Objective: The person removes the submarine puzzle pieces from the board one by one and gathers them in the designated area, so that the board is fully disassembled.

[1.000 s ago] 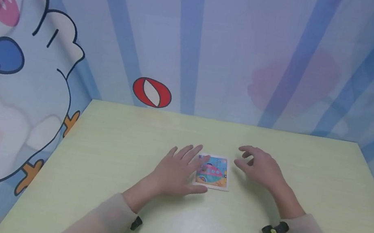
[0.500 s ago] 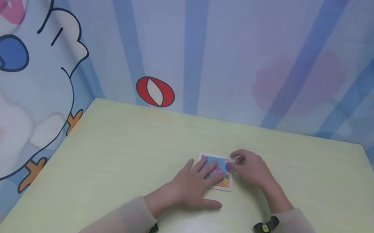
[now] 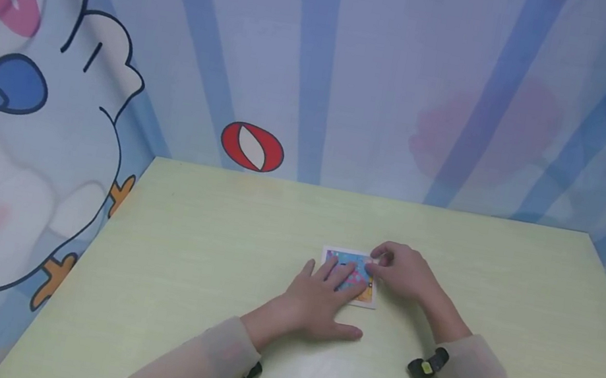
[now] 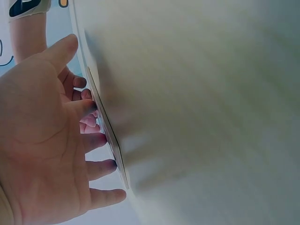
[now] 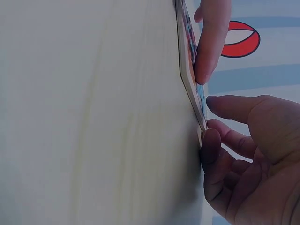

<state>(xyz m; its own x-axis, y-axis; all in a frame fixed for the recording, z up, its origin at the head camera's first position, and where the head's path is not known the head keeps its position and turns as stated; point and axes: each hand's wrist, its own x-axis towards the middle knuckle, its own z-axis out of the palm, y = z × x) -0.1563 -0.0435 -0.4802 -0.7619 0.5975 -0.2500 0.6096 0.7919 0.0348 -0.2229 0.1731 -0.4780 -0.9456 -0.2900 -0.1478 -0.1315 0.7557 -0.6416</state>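
Note:
A small square jigsaw puzzle [image 3: 355,253] with a pale border and a colourful picture lies on the table. Over its lower left part my left hand [image 3: 317,302] is spread, and the straight fingertips rest on the picture in the left wrist view. My right hand [image 3: 406,273] is at the puzzle's upper right corner. There the thumb [image 5: 234,108] is on the picture side, and curled fingers [image 5: 212,145] meet the edge, gripping the corner. Seen edge-on, the puzzle [image 5: 186,70] is a thin board. The left fingers hide much of the picture.
The pale yellow-green table [image 3: 225,223] reaches back to a striped blue cloth backdrop [image 3: 381,82]. A large printed cartoon bird [image 3: 29,170] covers the backdrop at the left. Dark wrist cameras [image 3: 426,367] sit below both sleeves.
My left hand has moved right and settled over the puzzle. My right hand has moved left to its upper right corner. Over the last half second both hands barely shift.

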